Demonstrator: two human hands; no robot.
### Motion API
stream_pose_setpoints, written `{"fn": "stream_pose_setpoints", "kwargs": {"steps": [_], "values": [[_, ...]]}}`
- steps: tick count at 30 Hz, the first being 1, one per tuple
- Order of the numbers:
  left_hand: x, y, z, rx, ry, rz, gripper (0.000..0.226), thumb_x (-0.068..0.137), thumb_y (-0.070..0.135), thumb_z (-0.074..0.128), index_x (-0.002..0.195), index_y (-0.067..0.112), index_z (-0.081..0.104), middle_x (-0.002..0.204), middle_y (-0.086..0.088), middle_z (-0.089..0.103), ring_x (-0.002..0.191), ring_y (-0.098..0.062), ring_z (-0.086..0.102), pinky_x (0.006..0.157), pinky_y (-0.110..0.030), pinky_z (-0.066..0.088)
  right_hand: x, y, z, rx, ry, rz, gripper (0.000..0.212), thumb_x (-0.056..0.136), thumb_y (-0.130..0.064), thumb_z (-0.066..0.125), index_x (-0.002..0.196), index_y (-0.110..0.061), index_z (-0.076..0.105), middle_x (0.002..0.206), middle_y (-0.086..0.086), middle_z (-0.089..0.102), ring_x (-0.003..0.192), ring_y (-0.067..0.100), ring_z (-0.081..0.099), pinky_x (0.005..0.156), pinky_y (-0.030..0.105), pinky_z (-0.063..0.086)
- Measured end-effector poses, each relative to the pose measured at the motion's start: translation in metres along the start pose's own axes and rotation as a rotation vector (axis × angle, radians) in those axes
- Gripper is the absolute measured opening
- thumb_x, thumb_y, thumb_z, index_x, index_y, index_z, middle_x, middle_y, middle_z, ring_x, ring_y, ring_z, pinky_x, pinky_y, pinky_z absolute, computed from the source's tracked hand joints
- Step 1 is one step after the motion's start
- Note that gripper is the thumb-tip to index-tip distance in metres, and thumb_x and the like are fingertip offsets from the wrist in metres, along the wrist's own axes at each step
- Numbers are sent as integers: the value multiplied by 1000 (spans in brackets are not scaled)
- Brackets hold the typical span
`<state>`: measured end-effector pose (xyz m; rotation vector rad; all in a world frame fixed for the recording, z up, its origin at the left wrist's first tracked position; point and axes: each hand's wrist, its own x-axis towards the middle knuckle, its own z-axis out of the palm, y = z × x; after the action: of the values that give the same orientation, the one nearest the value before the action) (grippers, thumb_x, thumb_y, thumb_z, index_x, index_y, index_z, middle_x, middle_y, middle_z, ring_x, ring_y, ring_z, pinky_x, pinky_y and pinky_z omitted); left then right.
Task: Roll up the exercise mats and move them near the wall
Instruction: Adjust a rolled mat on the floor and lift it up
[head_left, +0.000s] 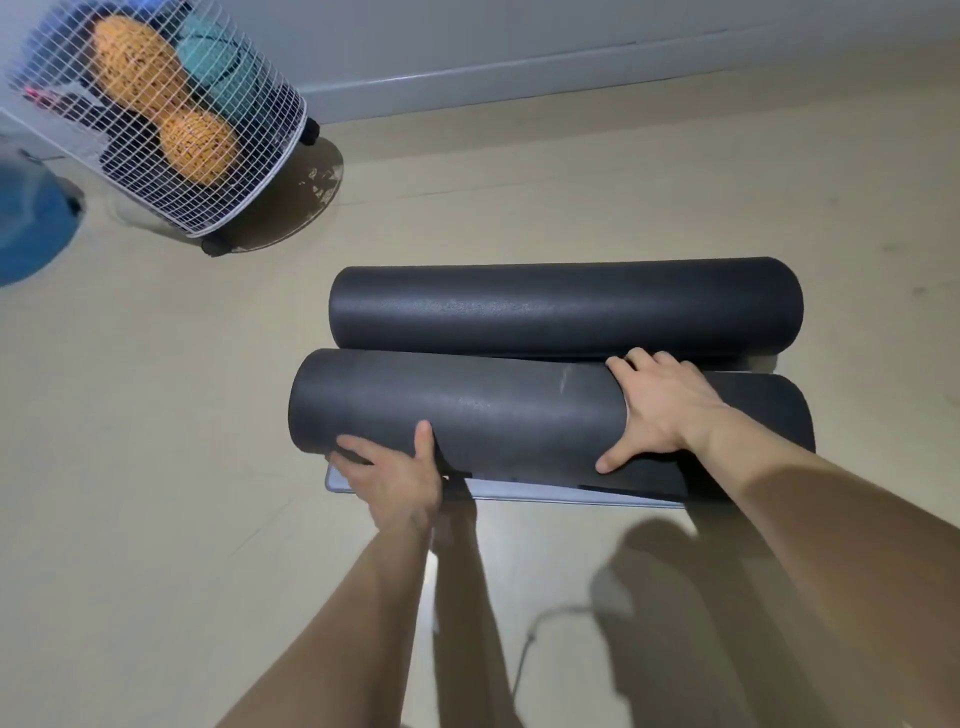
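Two dark grey exercise mats lie rolled up side by side on the beige floor. The far roll (566, 306) rests untouched, closer to the wall. The near roll (483, 415) is under both my hands. My left hand (392, 475) grips its lower left edge, thumb on top and fingers curled underneath. My right hand (657, 410) presses flat on top of its right half, fingers spread over the loose outer flap. A light grey strip of mat (519, 491) shows beneath the near roll.
A white wire basket on wheels (171, 119) holding orange and teal balls stands at the far left. A blue ball (31, 228) sits at the left edge. The white wall with its baseboard (519, 73) runs along the back. A thin cable (524, 649) lies on the floor near me.
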<state>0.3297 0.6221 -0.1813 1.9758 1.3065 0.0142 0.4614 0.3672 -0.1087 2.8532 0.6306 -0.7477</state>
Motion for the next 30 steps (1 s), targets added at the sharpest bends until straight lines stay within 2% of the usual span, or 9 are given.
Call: {"fn": "stream_pose_setpoints", "kwargs": {"steps": [2, 4, 9, 12, 15, 18, 23, 27, 30], "values": [[-28, -8, 11, -92, -114, -236, 107, 93, 71, 49, 159, 3, 0, 161, -25, 18, 137, -44, 39, 111, -49, 35, -13, -14, 9, 36, -47, -2, 132, 37, -97, 66, 143, -23, 39, 133, 1, 47, 121, 30, 48, 98, 44, 46], [-48, -14, 14, -205, -141, -401, 98, 93, 74, 44, 154, 1, 19, 152, -24, 37, 132, -40, 45, 108, -46, 37, -27, -34, 19, 83, -106, -10, 130, 39, -100, 61, 142, -25, 39, 132, 2, 48, 121, 31, 50, 97, 44, 48], [-60, -48, -12, -506, -150, -521, 108, 82, 87, 46, 149, 3, 35, 133, -13, 59, 109, -33, 56, 104, -46, 45, -54, -76, 41, 162, -299, -108, 119, 61, -103, 45, 154, -31, 29, 142, 6, 44, 124, 30, 52, 92, 41, 45], [-62, -59, -31, -534, -211, -483, 104, 62, 93, 63, 123, 7, 62, 113, -6, 71, 101, -28, 67, 94, -43, 54, -56, -89, 48, 259, -354, -121, 116, 57, -96, 60, 146, -26, 36, 137, 2, 36, 124, 24, 45, 95, 41, 47], [-66, -59, -35, -563, -279, -475, 121, 37, 89, 81, 124, 11, 52, 117, -6, 68, 106, -32, 69, 93, -49, 59, -54, -96, 57, 581, -448, -39, 131, 45, -74, 88, 148, -24, 24, 130, -6, 40, 114, 19, 54, 95, 40, 51], [-67, -59, -34, -582, -353, -458, 135, 34, 80, 91, 139, 18, 33, 122, -3, 65, 107, -29, 69, 94, -51, 58, -57, -105, 74, 767, -450, -26, 155, 41, -63, 95, 159, -41, -2, 134, -16, 46, 120, 19, 58, 99, 36, 49], [-67, -70, -53, -523, -294, -396, 108, 63, 59, 92, 140, 9, 35, 116, 4, 62, 109, -21, 64, 99, -39, 53, -77, -133, 96, 852, -342, -52, 122, 32, -71, 92, 137, -52, 31, 124, -16, 61, 109, 12, 64, 96, 39, 55], [-79, -63, -103, -446, -278, -325, 108, 53, 62, 93, 136, 14, 43, 119, 9, 66, 108, -14, 66, 98, -36, 53, -116, -159, 91, 925, -301, 19, 146, 15, -92, 78, 146, -54, 25, 133, -23, 58, 118, 12, 62, 98, 40, 54], [-96, -34, -148, -397, -282, -247, 112, 46, 67, 94, 136, 17, 47, 122, 11, 69, 109, -12, 68, 100, -38, 54, -150, -166, 63, 1078, -295, 63, 149, 14, -90, 81, 147, -56, 26, 133, -20, 58, 121, 12, 62, 99, 39, 54]]}}
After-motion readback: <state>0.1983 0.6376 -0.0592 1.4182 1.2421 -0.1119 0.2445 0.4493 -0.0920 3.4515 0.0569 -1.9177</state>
